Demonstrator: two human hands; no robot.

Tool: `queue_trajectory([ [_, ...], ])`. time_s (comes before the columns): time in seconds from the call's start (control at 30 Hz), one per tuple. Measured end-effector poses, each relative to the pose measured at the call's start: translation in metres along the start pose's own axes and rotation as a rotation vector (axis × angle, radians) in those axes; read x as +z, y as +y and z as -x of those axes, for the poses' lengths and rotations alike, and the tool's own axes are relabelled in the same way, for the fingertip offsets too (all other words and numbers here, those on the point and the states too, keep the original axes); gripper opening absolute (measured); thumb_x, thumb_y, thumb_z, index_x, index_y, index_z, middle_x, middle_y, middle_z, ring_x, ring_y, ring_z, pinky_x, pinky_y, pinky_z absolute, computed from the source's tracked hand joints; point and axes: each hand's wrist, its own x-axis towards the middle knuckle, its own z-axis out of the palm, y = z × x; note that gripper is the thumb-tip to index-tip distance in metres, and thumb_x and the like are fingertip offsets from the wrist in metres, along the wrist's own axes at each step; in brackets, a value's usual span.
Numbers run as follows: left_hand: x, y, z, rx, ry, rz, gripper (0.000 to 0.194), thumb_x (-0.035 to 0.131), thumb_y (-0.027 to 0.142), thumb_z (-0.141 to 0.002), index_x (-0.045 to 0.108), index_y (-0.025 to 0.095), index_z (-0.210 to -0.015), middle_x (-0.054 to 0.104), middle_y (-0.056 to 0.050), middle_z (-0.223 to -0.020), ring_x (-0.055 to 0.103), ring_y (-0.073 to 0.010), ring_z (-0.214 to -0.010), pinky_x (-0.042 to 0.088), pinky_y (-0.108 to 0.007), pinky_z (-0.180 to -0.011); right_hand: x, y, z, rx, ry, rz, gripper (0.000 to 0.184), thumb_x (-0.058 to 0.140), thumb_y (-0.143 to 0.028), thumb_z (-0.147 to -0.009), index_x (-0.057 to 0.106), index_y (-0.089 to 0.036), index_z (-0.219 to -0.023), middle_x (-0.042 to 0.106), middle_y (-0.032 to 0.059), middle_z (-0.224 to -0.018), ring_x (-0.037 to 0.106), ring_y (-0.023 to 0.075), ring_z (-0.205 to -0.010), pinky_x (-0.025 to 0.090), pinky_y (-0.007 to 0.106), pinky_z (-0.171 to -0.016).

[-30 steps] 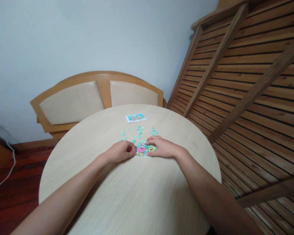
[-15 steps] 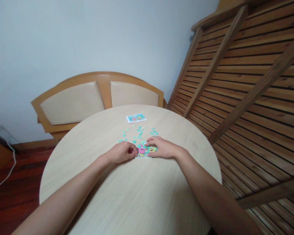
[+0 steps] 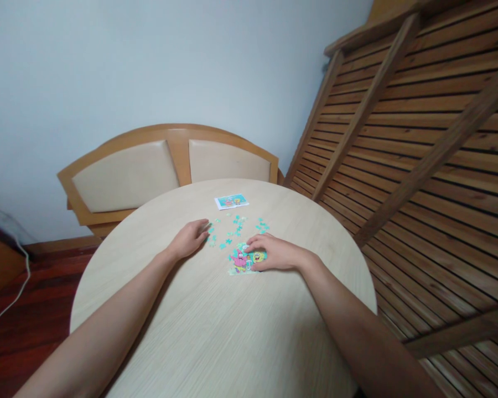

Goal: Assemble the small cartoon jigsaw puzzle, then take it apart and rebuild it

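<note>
A partly joined jigsaw puzzle (image 3: 239, 261) lies flat on the round table, showing a pink starfish figure and a yellow square figure. My right hand (image 3: 276, 252) rests over its right side with thumb and fingers apart, covering part of the picture. To the left, my left hand (image 3: 188, 239) has its fingers stretched out and thumb apart, at the edge of the loose turquoise puzzle pieces (image 3: 229, 241). Whether its fingertips touch a piece is too small to tell. More loose pieces (image 3: 262, 225) are scattered just beyond my right hand.
A picture card (image 3: 231, 202) with the same figures lies beyond the pieces on the pale round table (image 3: 216, 331). Behind the table stands a padded wooden bench back (image 3: 178, 160). A slatted wooden frame (image 3: 398, 143) leans at the right.
My left hand has moved from the puzzle's left edge, outward and left to the loose pieces, and its fingers have opened. The right hand has stayed on the puzzle.
</note>
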Motion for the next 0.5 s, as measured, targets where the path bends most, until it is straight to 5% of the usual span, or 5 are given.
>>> queue_trajectory([
  [0.5, 0.002, 0.011, 0.002, 0.112, -0.079, 0.003, 0.045, 0.043, 0.045, -0.096, 0.063, 0.017, -0.125, 0.066, -0.012, -0.129, 0.061, -0.0268, -0.119, 0.044, -0.040, -0.108, -0.001, -0.004, 0.000, -0.004, -0.014, -0.025, 0.047, 0.081, -0.040, -0.074, 0.074, -0.023, -0.116, 0.063, 0.0095, -0.133, 0.055, 0.0271, -0.126, 0.036, 0.041, -0.113],
])
